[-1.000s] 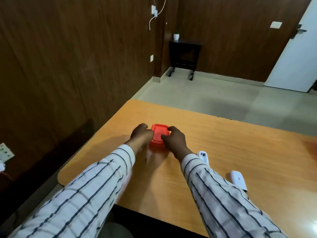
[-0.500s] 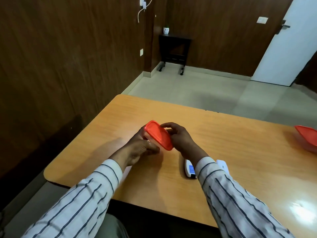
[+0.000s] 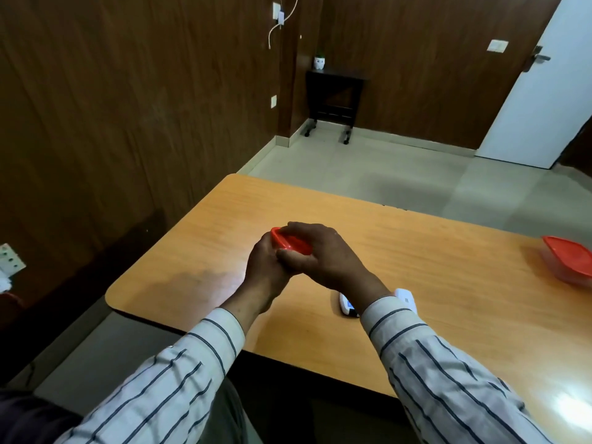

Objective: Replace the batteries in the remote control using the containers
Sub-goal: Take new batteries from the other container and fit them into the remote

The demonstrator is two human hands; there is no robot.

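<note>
A small container with a red lid (image 3: pixel 290 243) is held above the wooden table (image 3: pixel 432 283), tilted and mostly covered by my hands. My left hand (image 3: pixel 267 267) grips it from below and the left. My right hand (image 3: pixel 323 254) wraps over its top and right side. Whether the lid is still seated on the container is hidden by my fingers. A white remote control (image 3: pixel 346 306) lies on the table just behind my right wrist, with a second white piece (image 3: pixel 405 298) beside it, partly hidden by my sleeve. A second red-lidded clear container (image 3: pixel 568 262) stands at the table's right edge.
The table's left edge and rounded corner lie close to my left arm. A dark wood-panelled wall runs along the left. Beyond the table are a tiled floor, a small dark side table (image 3: pixel 334 97) and a white door (image 3: pixel 544 91).
The small container was on the table between my hands; it has been lifted and tilted, and both hands now close tightly around it. The view has shifted, bringing the second container into sight.
</note>
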